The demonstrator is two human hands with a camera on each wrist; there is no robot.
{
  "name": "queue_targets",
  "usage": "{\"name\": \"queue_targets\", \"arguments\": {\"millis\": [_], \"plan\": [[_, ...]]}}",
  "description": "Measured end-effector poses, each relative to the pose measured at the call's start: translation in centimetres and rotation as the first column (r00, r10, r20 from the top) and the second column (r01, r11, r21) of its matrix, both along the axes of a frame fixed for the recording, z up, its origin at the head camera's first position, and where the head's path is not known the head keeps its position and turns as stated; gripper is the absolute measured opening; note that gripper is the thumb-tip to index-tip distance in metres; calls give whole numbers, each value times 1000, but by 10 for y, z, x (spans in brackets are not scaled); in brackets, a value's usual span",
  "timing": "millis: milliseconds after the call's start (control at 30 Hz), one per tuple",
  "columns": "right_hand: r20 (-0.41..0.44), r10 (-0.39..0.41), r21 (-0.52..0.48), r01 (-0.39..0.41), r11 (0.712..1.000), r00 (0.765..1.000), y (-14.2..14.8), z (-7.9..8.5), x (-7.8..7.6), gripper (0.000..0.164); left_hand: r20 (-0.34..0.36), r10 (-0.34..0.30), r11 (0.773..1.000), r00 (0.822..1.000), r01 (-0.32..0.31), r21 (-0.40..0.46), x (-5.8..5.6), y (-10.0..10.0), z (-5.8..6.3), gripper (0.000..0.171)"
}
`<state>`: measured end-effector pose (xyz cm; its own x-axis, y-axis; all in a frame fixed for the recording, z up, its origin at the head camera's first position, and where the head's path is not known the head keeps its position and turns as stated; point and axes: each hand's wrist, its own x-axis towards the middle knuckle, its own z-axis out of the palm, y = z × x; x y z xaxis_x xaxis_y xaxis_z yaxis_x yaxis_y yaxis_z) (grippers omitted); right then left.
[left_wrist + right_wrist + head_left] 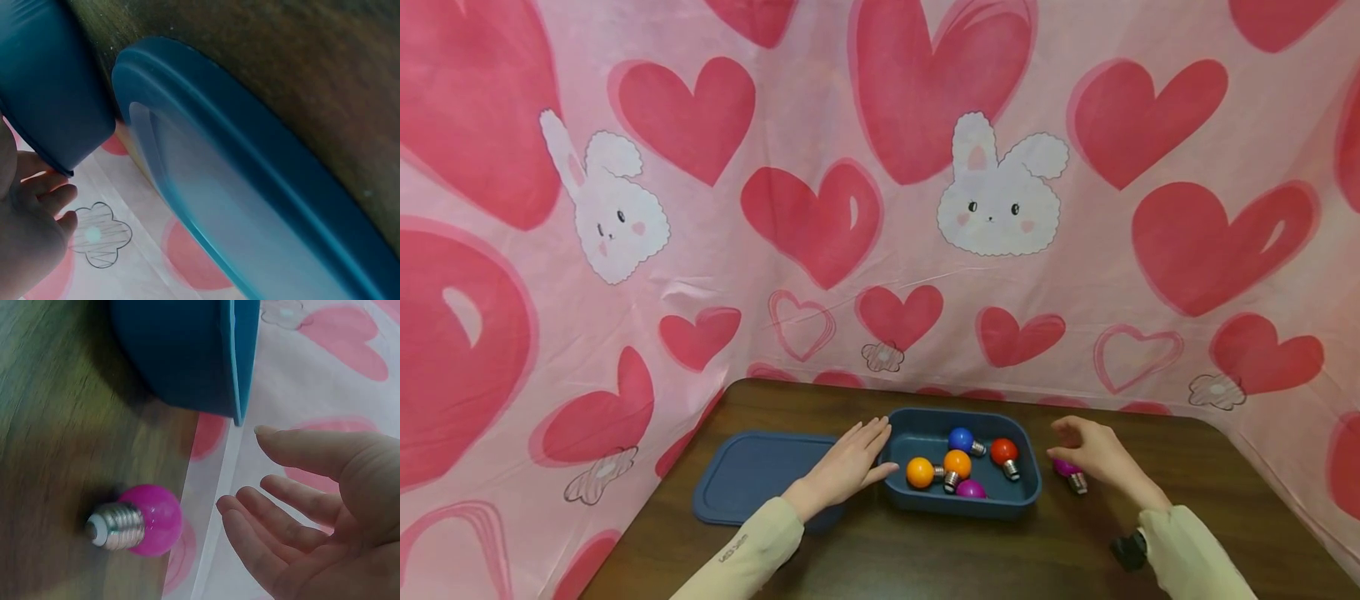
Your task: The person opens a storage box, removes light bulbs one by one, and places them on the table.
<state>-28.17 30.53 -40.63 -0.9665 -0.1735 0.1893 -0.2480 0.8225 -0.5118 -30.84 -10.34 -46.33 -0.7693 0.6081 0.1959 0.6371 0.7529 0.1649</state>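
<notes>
A dark blue plastic box [925, 502] holds several small light bulbs: a blue bulb [961, 439], a red bulb [1004, 452], two orange ones and a purple one partly hidden by the front wall. My left hand [848, 462] lies at the box's left rim with its fingers extended; in the left wrist view its fingertips are at the rim. Right of the box, a magenta bulb [156, 520] with a silver screw base lies on the table. Above it hovers my right hand [1101, 454], fingers loosely bent and thumb apart, holding nothing; the bulb and fingers do not touch.
Left of the box lies its flat blue lid [760, 475], partly behind my left forearm. The brown wooden table [925, 558] ends at a pink cloth [820, 108] with hearts and rabbits, hanging at the back and sides.
</notes>
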Motion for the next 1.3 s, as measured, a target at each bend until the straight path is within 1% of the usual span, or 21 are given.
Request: {"name": "queue_targets", "arguments": {"millis": [267,567,700,900,1000,1167,1300], "plan": [[16,45,-26,-45,999,999,-16,4,-4,43,-12,-13,1000,1000,13,10,0,-1,0,69],[-23,112,-27,-113,993,993,-37,7,-10,41,-13,-15,1000,1000,15,16,0,0,1,69],[6,123,-28,-123,992,992,-49,7,-11,41,-17,-16,1000,1000,16,14,0,0,1,69],[52,162,-42,-160,986,985,-62,3,-12,40,-7,-12,1000,1000,12,8,1,0,3,68],[61,186,-62,-183,981,981,-68,3,-11,39,-7,-14,1000,1000,14,14,2,0,4,68],[48,227,-74,-224,972,973,-75,2,-13,38,-7,-7,1000,1000,7,10,2,0,2,68],[54,220,-72,-216,974,974,-77,-1,-16,37,2,6,1000,1000,-6,-2,2,0,2,69]]}}
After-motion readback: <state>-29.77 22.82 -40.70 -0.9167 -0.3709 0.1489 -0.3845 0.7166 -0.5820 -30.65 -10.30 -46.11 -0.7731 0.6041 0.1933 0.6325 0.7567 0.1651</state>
